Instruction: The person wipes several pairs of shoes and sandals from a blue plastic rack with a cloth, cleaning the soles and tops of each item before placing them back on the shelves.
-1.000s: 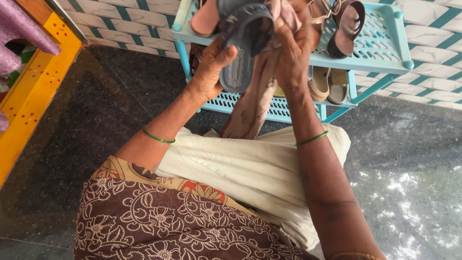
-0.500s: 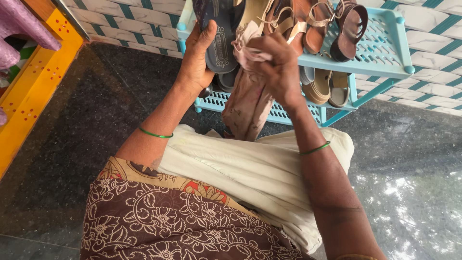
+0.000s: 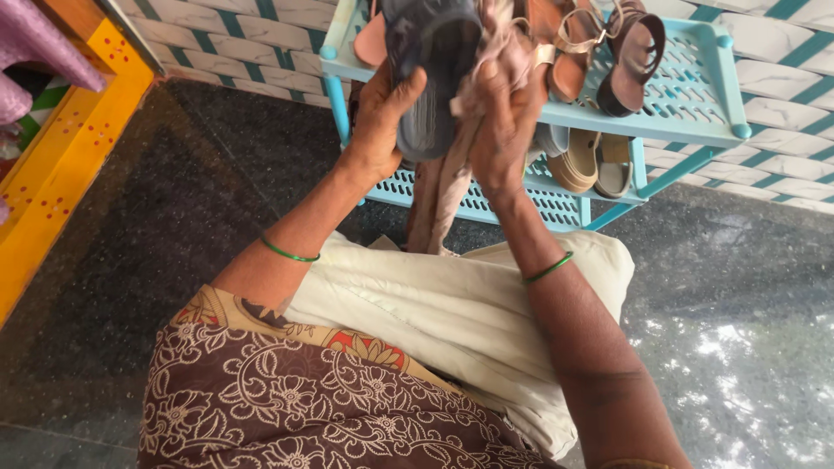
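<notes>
Dark stone floor [image 3: 174, 217], tiled wall behind; blue shoe rack [image 3: 695, 104] holding brown sandals [image 3: 630, 52]. Left hand [image 3: 382, 122] grips a dark slipper [image 3: 430, 78], sole outward, before the rack's top shelf. Right hand [image 3: 499, 113] clenches a pinkish cloth [image 3: 443, 191] against it: wiping step. Next: firm strokes along the sole.

The sandal [image 3: 432, 78] in my left hand [image 3: 382, 117] looked like matt, ridged dark rubber. The rag [image 3: 452, 174] in my right hand [image 3: 502, 122] was soft, limp cloth. Upper right, the rack [image 3: 686, 95] was smooth perforated plastic; the floor [image 3: 174, 226] was polished speckled stone.
</notes>
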